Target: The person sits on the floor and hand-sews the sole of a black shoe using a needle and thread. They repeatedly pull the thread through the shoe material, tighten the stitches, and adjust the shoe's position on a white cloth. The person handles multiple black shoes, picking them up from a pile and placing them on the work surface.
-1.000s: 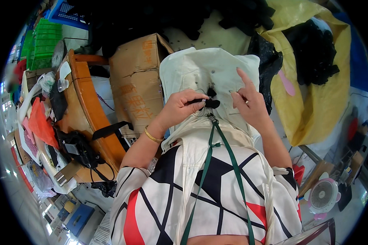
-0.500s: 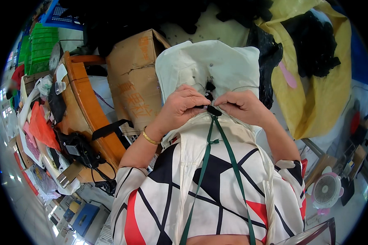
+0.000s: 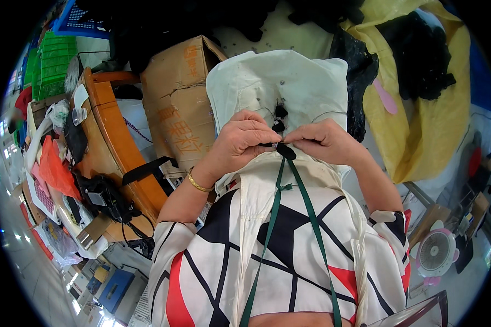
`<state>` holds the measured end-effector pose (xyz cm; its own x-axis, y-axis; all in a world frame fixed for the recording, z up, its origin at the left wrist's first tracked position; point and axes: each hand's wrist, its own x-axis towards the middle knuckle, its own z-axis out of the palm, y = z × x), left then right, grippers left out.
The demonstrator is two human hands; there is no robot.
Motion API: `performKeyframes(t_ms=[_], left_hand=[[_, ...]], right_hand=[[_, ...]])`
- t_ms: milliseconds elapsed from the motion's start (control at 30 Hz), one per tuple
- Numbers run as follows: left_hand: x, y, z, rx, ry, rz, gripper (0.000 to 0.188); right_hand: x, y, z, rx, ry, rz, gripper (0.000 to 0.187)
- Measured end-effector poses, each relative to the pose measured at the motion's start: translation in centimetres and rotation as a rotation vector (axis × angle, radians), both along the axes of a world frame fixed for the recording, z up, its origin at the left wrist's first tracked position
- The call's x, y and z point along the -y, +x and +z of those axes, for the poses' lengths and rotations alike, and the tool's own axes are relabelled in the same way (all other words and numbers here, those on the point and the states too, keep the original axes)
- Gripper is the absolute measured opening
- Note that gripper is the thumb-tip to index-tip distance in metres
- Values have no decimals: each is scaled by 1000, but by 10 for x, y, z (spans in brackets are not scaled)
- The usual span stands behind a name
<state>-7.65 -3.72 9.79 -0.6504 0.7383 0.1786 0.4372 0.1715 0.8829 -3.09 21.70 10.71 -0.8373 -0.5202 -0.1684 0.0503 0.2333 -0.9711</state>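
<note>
Black material, one small piece [image 3: 287, 152], lies between my hands above the pale cloth [image 3: 313, 79] over my lap, hiding the top of a green cord [image 3: 309, 211]. My left hand [image 3: 241, 139] pinches its edge, covering part of it. Thumb and forefinger of my right hand [image 3: 326, 143] come close beside it; whether they hold anything, I cannot tell.

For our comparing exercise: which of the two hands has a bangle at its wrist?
The left hand: a gold-coloured bangle circles its wrist; the right hand has a bare wrist.
</note>
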Motion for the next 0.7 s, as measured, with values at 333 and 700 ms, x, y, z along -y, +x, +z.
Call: performKeyframes(t_ms=[333,700], left_hand=[[-1,6,2,25,52,31,32],[-5,12,2,34,62,85,26]], right_hand=[[8,9,-10,143,-92,-31,12],[20,18,-10,278,-98,-131,9]])
